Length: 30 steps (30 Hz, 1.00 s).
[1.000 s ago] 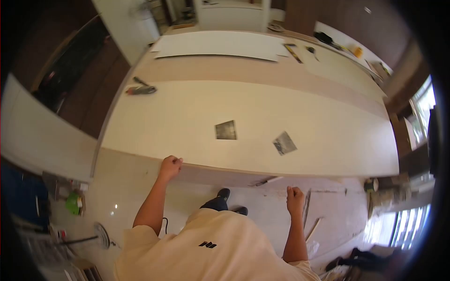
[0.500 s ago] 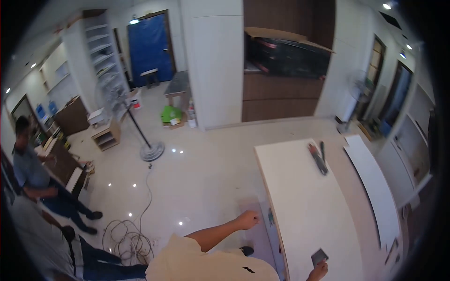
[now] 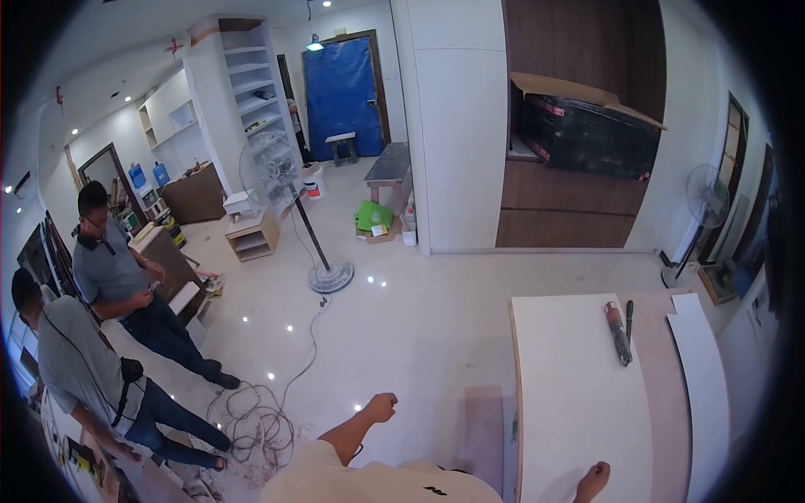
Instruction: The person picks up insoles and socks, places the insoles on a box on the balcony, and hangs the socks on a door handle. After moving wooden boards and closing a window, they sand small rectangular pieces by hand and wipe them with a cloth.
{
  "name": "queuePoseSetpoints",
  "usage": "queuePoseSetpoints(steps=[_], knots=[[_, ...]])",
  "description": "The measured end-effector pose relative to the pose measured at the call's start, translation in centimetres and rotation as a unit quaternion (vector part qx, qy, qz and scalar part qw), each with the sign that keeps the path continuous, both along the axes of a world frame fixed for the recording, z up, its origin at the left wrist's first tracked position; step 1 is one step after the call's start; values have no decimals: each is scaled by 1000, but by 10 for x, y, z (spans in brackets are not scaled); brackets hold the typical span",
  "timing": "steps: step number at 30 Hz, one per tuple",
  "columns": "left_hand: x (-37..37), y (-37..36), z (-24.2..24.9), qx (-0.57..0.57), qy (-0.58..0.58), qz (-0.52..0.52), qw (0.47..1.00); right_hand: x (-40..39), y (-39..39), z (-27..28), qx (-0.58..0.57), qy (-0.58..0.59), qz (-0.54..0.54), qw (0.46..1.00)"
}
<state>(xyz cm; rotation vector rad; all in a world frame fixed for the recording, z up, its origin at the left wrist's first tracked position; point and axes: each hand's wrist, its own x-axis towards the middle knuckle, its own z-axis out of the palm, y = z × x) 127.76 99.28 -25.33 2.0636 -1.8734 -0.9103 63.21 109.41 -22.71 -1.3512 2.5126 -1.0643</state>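
My left hand (image 3: pixel 381 407) is raised over the floor to the left of the board, its fingers curled in and nothing showing in them. My right hand (image 3: pixel 594 480) is over the near part of a large pale board (image 3: pixel 570 377), with its fingers closed. What it holds, if anything, is hidden. Farther along the same board lies a red and dark grey power tool (image 3: pixel 619 331), with a thin black tool (image 3: pixel 630 320) beside it.
Two people, one in a dark polo (image 3: pixel 109 260) and one in a grey shirt (image 3: pixel 80 360), stand at the left. A coiled cable (image 3: pixel 251 419) lies on the floor near a standing fan (image 3: pixel 331 277). A curved white strip (image 3: pixel 700 369) lies right of the board.
My view has turned left, bringing the two people further into sight. A dark, flat square piece was visible in my right hand; it no longer shows. My left hand is farther from the board.
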Motion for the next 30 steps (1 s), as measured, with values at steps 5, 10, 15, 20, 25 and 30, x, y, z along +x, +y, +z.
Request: queuePoseSetpoints(steps=[5, 10, 15, 20, 25, 30], knots=[[0, -41, 38, -95, -5, -100, 990, 14, -23, -80, -161, -224, 30, 961], [-125, -102, 149, -102, 113, -84, 985, 72, 1, 18, -77, -137, -44, 987], [-264, -173, 171, -166, 47, -321, 931, 78, 22, 82, 68, -223, -190, 954], [-412, -313, 145, -287, 62, -525, 799, 65, -20, 60, -18, -195, -238, 951], [-538, -431, 115, -339, -29, -581, 739, 60, -78, 46, -25, -207, -316, 926], [-613, -511, 89, -296, -5, -602, 742, 73, -100, 28, -21, -165, -349, 922]])
